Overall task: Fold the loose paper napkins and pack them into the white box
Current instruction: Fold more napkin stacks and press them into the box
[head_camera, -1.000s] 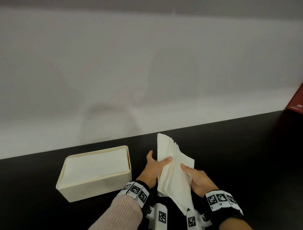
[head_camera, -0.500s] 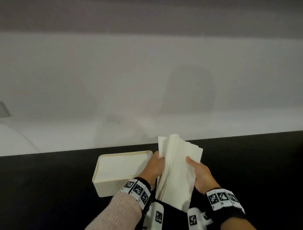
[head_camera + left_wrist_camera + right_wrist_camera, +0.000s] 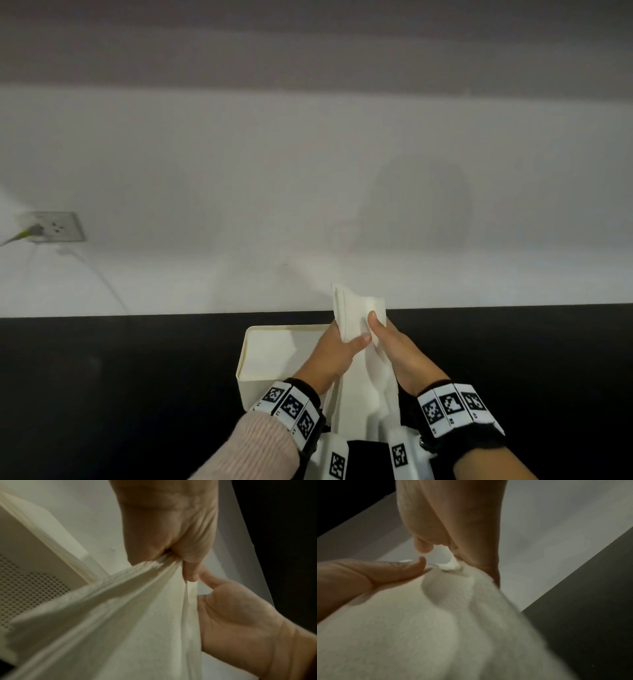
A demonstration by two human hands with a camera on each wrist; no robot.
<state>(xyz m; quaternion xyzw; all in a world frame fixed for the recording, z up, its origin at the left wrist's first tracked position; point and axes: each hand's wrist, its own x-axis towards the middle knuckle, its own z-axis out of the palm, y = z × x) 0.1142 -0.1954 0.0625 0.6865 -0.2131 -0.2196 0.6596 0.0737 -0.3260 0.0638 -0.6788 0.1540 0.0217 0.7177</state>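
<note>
White box [image 3: 260,346]: sits open-topped on the black bench [image 3: 120,394], just left of the left hand and partly behind it; flat white napkins lie inside, filling what shows of the interior close to the rim.
Napkins [image 3: 356,322]: a loose sheaf of white paper held upright in the air between the two hands, above the right end of the box; its upper edge stands above the fingertips, and the rest hangs down toward the wrists.
Left hand [image 3: 337,353]: raised over the box's right end, thumb pressed across the front of the sheaf, fingers curled behind it, clamping the paper; the left wrist view [image 3: 169,534] shows the paper bunched and pinched tight in that grip.
Right hand [image 3: 399,349]: just beside the left, almost touching it, thumb on the front of the sheaf and fingers wrapped round its right edge, gripping; the right wrist view [image 3: 453,524] shows a white corner caught between the fingers.
Wrists: both wear black bands with square black-and-white markers; a pink knitted sleeve [image 3: 253,448] covers the left forearm.
Wall: pale, behind the bench; a socket plate [image 3: 51,226] far left of the hands has a plug in it.
</note>
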